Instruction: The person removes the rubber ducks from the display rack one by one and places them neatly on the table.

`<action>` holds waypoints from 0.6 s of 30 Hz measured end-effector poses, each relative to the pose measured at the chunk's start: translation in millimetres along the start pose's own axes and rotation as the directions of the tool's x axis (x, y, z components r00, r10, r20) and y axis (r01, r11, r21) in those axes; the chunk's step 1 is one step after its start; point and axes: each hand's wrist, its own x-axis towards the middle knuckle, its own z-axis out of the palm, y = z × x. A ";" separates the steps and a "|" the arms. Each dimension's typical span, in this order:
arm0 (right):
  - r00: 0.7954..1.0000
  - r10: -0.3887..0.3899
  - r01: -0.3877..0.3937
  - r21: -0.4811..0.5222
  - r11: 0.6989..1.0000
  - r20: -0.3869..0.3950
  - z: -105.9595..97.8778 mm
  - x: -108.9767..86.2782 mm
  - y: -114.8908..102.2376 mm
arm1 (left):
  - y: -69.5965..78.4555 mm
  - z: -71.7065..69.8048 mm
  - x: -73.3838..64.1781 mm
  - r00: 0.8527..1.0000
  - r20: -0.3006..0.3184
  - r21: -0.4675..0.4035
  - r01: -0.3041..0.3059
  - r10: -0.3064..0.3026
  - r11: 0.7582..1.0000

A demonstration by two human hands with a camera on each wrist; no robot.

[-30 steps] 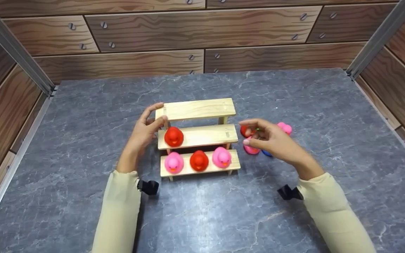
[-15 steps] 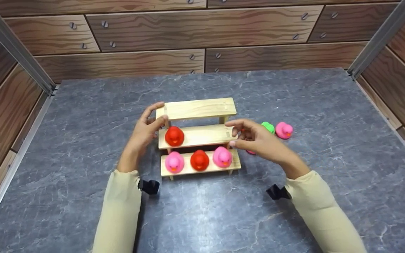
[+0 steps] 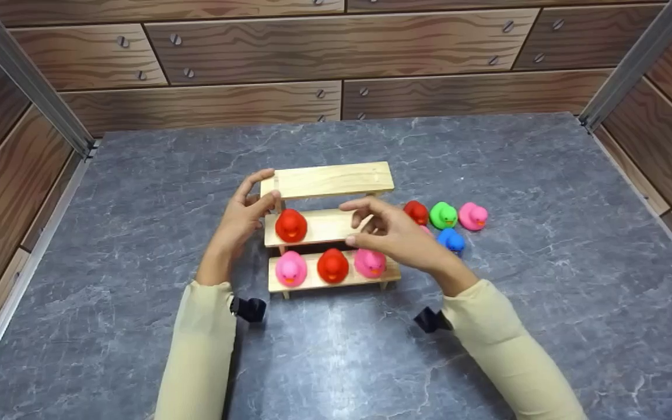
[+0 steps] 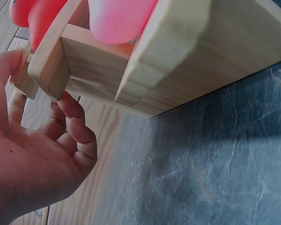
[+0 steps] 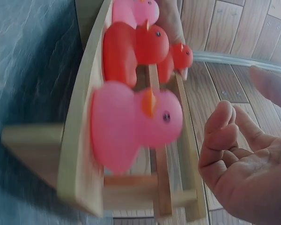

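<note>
A three-tier wooden stand [image 3: 330, 179] stands on the table. My left hand [image 3: 238, 217] grips the left end of its top tier, thumb in front; in the left wrist view several fingers curl beside the tier ends. On the middle tier sits a red rubber duck [image 3: 291, 226]. The bottom tier bears a pink duck [image 3: 291, 269], a red duck [image 3: 332, 266] and another pink duck [image 3: 370, 263], partly covered by my right hand [image 3: 400, 238]. That hand hovers before the middle tier's right part, fingers loosely bent; the right wrist view shows nothing in it.
Right of the stand lie more rubber ducks: red [image 3: 416, 213], green [image 3: 443, 216], pink [image 3: 473, 216] and blue [image 3: 451, 240], with one more pink duck mostly hidden behind my right hand. Wood-patterned walls [image 3: 242, 55] enclose the grey marbled table [image 3: 336, 361].
My right hand has moved left, from over the loose ducks to before the middle tier, uncovering the green and blue ducks. The left hand has kept its grip on the stand.
</note>
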 end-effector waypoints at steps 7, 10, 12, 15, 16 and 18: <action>1.000 0.010 -0.011 0.031 0.999 0.028 19.6 10.6 -3.6 | -0.6 1.6 1.0 1.000 -0.011 -0.002 0.005 -0.005 1.000; 1.000 0.012 -0.013 0.037 0.999 0.018 25.6 15.2 -3.8 | -0.8 1.4 1.3 1.000 -0.011 -0.003 0.002 -0.002 1.000; 1.000 0.010 -0.010 0.039 0.999 0.005 29.1 18.1 -4.0 | -0.3 1.3 1.1 1.000 -0.014 -0.004 -0.001 0.001 1.000; 1.000 -0.002 0.003 0.029 1.000 -0.030 33.9 22.2 -4.2 | -0.4 0.5 1.3 1.000 -0.010 0.002 -0.004 0.004 1.000; 0.999 -0.006 0.007 0.026 1.000 -0.042 35.4 23.6 -4.0 | -0.3 0.3 1.5 1.000 -0.009 0.003 -0.004 0.004 1.000; 0.998 -0.012 0.014 0.020 1.000 -0.064 38.2 26.0 -3.8 | 0.0 0.2 1.6 1.000 -0.007 0.003 -0.005 0.005 1.000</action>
